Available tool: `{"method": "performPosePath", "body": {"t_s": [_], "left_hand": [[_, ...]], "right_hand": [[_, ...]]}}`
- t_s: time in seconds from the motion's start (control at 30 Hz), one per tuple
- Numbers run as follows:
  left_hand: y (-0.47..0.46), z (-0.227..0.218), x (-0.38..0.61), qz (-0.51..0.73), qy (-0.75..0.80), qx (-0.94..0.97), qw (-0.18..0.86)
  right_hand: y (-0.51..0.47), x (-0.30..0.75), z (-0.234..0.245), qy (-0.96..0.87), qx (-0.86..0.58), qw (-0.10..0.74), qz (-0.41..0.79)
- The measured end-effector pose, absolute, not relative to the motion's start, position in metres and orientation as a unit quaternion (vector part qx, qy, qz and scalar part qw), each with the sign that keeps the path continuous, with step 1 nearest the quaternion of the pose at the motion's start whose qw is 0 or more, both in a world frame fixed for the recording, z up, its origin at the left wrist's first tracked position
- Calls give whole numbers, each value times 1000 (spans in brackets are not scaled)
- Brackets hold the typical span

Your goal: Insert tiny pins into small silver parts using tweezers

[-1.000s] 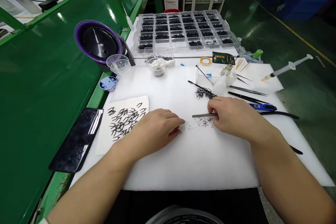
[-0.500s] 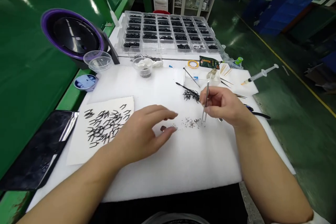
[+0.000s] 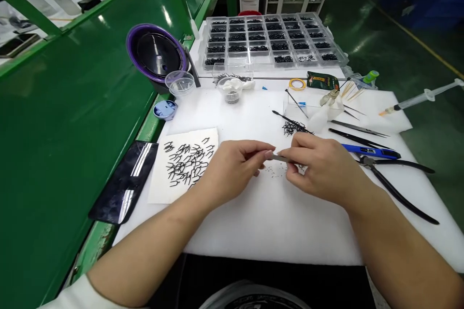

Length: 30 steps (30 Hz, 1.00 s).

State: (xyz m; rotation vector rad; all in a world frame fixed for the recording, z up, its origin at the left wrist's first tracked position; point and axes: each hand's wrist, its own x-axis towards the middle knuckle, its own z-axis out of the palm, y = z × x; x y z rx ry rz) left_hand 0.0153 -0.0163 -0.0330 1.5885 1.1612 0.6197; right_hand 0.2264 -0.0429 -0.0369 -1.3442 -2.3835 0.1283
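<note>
Here, left hand (image 3: pixel 234 171): nearly closed, thumb and forefinger brought together at the tip of the tweezers; cannot tell whether a small piece is pinched between them.
Right hand (image 3: pixel 321 166): closed on the tweezers (image 3: pixel 282 158), fingers bent, back of the hand turned upward.
Tweezers: grey, between the two hands, pointing left, their tip at the left thumb; much of their length is hidden by the right hand.
Bits (image 3: pixel 275 172): tiny dark scraps, scattered on the counter (image 3: pixel 271 231) just below the tweezers.
Heap (image 3: pixel 294 129): black pieces, tangled, just beyond the right hand, a thin black rod lying over them.
Sheet (image 3: pixel 159 188): white, left of the left hand, bearing many black forked pieces (image 3: pixel 177 169); the left forearm covers its lower right corner.
Cup (image 3: pixel 232 98): clear, beyond the hands, a white wad (image 3: pixel 235 85) at its top.
Box (image 3: pixel 260 60): clear, at the far end, divided into compartments, most of them filled with black pieces.
Pliers (image 3: pixel 395 192): right of the right hand, handles spread, beside a blue tool (image 3: pixel 373 151).
Syringe (image 3: pixel 416 100): at the far right, orange tip pointing left.
</note>
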Motion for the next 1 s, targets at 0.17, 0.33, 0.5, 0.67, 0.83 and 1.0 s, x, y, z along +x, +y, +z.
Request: {"method": "performPosePath", "body": {"t_s": [0.17, 0.33, 0.5, 0.67, 0.83, 1.0], "left_hand": [[-13, -31, 13, 201, 549, 662, 469], [-14, -33, 11, 194, 501, 737, 411], [-15, -35, 11, 248, 497, 745, 370], [-19, -33, 10, 339, 470, 754, 309], [-13, -32, 1, 348, 551, 688, 320], [-5, -36, -9, 191, 467, 821, 267]], "right_hand": [[-39, 241, -32, -838, -513, 183, 31], [-35, 263, -15, -795, -530, 144, 259], [-35, 266, -10, -751, -559, 117, 332], [-35, 272, -10, -738, -532, 92, 405], [-29, 279, -14, -691, -560, 144, 434], [-26, 267, -31, -635, -566, 281, 445]]}}
